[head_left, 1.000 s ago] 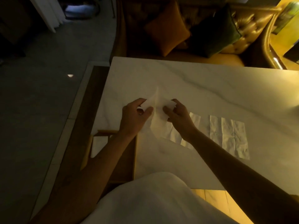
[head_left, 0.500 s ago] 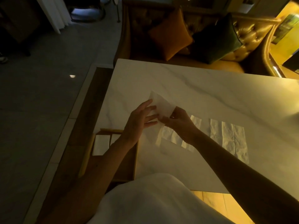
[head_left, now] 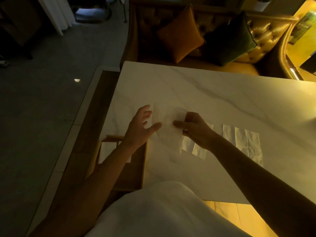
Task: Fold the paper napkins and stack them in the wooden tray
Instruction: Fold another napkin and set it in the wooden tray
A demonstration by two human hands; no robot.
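A white paper napkin (head_left: 168, 123) lies spread over the marble table (head_left: 213, 93) between my hands. My right hand (head_left: 194, 128) pinches its right edge with thumb and fingers. My left hand (head_left: 142, 126) hovers at its left side, fingers straight and spread, the thumb tip touching the paper. A second unfolded napkin (head_left: 189, 146) lies partly under my right hand, and a third (head_left: 246, 142) lies flat further right. The wooden tray (head_left: 142, 165) sits at the table's left edge under my left forearm, with a folded white napkin (head_left: 106, 151) inside.
A tufted sofa (head_left: 256, 48) with an orange cushion (head_left: 179, 34) and a dark green cushion (head_left: 229, 38) runs along the table's far side. Dark floor lies to the left. My white clothing (head_left: 162, 212) fills the bottom middle.
The napkin was held up and pinched by both hands; it has come down flat on the table. My left hand let go and opened, while my right hand kept its pinch.
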